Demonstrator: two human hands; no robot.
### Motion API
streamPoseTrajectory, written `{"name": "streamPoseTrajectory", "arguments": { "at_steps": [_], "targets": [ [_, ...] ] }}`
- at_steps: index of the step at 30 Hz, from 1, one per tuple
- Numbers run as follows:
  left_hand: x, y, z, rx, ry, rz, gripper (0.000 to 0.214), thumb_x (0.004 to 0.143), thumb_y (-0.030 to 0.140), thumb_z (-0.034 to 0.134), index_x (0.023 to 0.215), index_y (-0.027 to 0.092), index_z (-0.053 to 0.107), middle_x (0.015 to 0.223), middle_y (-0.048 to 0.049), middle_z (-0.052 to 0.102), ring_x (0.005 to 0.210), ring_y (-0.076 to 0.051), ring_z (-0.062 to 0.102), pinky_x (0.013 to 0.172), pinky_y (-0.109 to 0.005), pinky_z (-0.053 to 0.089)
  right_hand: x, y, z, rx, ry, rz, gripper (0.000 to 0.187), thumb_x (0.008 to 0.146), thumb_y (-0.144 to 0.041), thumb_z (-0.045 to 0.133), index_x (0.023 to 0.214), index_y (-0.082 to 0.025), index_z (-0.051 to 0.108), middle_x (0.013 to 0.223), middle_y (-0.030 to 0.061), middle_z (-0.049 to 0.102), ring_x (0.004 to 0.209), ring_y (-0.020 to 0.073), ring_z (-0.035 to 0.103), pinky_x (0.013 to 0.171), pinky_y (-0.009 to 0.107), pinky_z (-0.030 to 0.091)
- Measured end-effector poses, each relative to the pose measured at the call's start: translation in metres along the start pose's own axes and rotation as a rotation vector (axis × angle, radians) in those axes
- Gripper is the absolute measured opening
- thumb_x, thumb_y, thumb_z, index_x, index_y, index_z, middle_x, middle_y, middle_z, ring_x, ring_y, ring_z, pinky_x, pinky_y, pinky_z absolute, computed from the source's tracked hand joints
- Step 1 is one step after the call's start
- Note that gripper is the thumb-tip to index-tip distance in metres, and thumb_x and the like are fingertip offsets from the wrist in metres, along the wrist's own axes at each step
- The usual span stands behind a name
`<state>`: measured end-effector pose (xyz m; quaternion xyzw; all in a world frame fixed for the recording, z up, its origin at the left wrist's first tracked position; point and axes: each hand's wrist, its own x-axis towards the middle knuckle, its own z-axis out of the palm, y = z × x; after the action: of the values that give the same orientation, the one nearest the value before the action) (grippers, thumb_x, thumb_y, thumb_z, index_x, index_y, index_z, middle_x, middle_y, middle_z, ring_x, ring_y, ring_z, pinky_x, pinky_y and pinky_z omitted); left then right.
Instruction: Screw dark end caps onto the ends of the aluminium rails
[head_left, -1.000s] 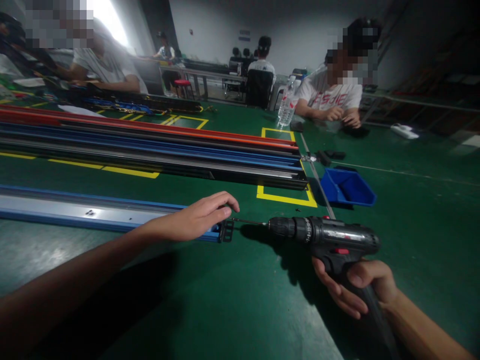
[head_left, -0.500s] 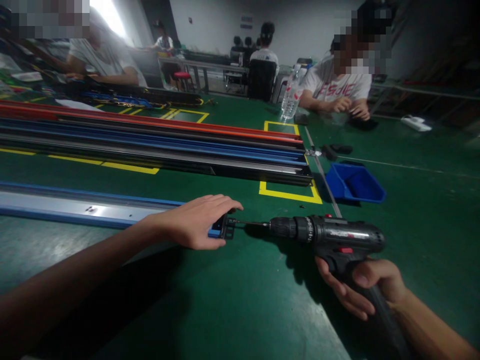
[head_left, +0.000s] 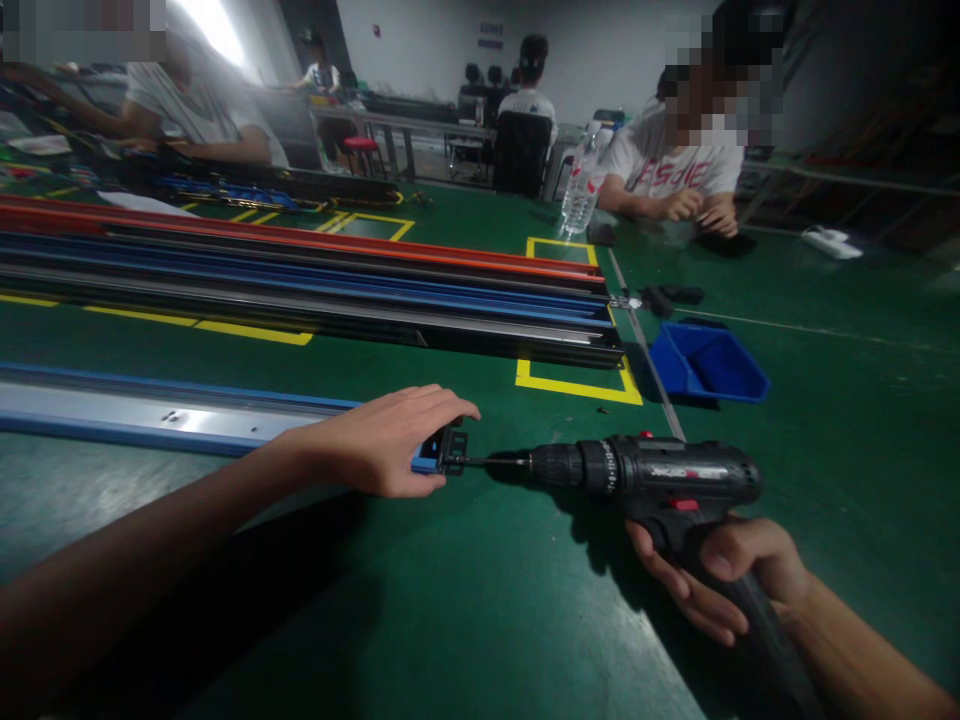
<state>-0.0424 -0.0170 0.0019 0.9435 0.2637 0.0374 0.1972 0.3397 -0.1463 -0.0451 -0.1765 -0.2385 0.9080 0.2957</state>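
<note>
A long blue and silver metal rail (head_left: 150, 418) lies across the green table from the left. My left hand (head_left: 390, 440) rests over its right end, fingers curled down around it, holding it in place. A small black bracket (head_left: 452, 448) sits on that end. My right hand (head_left: 720, 575) grips the handle of a black cordless drill (head_left: 660, 475). The drill lies level, its thin bit (head_left: 487, 461) touching the bracket from the right.
A stack of long red, blue and black rails (head_left: 315, 285) lies behind. A blue bin (head_left: 709, 362) stands at right, a water bottle (head_left: 579, 195) farther back. Yellow tape (head_left: 577, 388) marks the table. Other people sit at the far side (head_left: 679, 170) and far left (head_left: 202, 110).
The drill has shifted a little left and down, its bit now lower on the bracket. My left hand has stayed on the rail end with fingers curling slightly more.
</note>
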Motion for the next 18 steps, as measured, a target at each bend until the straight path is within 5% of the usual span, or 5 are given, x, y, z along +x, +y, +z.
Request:
{"name": "streamPoseTrajectory", "arguments": {
  "at_steps": [18],
  "targets": [
    [0.0005,0.0035,-0.0019,0.028,-0.035,-0.036,0.061,0.083,0.040,0.069,0.138,0.020,0.048,0.118,-0.0095,0.057,0.106,-0.026,0.057,0.098,-0.040,0.044,-0.0009,0.0010,-0.0025,-0.026,0.014,0.011,0.046,0.071,-0.018,0.059,0.113,-0.007,0.074,0.080,0.0092,0.070,0.038,0.0043,0.046,0.047,0.018,0.054]
  ]
}}
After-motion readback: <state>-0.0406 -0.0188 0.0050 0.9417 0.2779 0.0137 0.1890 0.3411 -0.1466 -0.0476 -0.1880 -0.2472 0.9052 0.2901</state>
